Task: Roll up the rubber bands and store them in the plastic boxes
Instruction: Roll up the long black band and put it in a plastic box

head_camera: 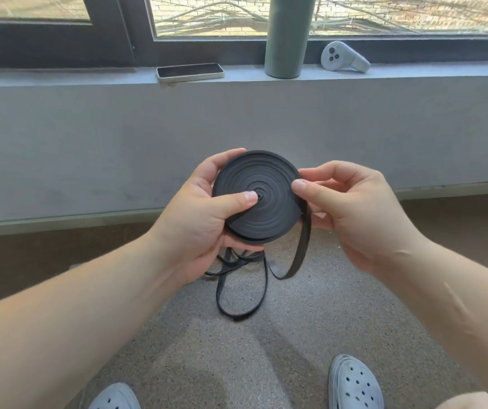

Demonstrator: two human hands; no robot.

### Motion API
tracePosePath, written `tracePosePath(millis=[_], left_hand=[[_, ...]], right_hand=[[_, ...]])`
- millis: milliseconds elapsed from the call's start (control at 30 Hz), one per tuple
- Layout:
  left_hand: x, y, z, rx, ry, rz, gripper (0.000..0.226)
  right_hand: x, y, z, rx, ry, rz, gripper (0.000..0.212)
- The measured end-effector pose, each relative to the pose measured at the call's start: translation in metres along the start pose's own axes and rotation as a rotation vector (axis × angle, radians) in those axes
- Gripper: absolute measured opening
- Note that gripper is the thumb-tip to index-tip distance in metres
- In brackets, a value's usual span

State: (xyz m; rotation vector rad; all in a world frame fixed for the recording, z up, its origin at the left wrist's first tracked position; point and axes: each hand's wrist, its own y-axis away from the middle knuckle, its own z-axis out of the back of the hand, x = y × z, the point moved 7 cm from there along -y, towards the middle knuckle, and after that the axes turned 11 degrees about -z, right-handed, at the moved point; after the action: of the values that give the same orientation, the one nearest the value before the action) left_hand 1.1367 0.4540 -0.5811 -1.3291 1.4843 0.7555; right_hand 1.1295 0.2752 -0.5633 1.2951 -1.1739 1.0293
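Nearest the viewer and well below the coil (266, 208), two pale perforated clogs are being worn, the left clog (113, 398) and the right clog (354, 385), on a speckled floor (266, 349). Directly below the coil, the loose tail (236, 290) of the same black rubber band is being let hang in loops towards that floor; whether it is touching cannot be told. The coil itself, a flat black spiral of rolled band, is being held in the air between both hands, its face turned to the camera. It is being gripped from its left side by the left hand (207, 222): the thumb (236, 202) is being pressed on the coil's centre, and the curled fingers are being wrapped behind its rim. At the coil's right edge the band is being pinched between thumb and forefinger of the right hand (351, 211), where the loose tail is leaving the roll. Beyond the coil, a grey wall (89, 143) is being topped by a sill (59, 76). On it, above and left of the coil, a phone (190, 72) is being stored flat; straight above the coil, a green bottle (287, 39) is being stood upright; above and right, a white controller (343, 59) is being rested below the window (207, 13).
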Motion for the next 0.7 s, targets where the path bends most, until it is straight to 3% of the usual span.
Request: tracePosePath(millis=[133,300,500,700], left_hand=[[0.003,0.003,-0.001,0.004,0.014,0.030,0.051],[0.000,-0.003,0.008,0.091,-0.152,0.080,0.041],[0.003,-0.001,-0.003,0.259,-0.282,0.068,0.060],[0.002,-0.002,-0.002,0.182,-0.271,0.026,0.056]], right_hand=[[-0.003,0.006,-0.006,-0.007,-0.092,0.011,0.019],[0.012,0.000,0.004,0.060,0.083,0.047,0.021],[0.013,-0.001,0.000,0.170,0.196,0.052,0.023],[0.012,-0.003,0.003,0.119,0.214,0.035,0.019]])
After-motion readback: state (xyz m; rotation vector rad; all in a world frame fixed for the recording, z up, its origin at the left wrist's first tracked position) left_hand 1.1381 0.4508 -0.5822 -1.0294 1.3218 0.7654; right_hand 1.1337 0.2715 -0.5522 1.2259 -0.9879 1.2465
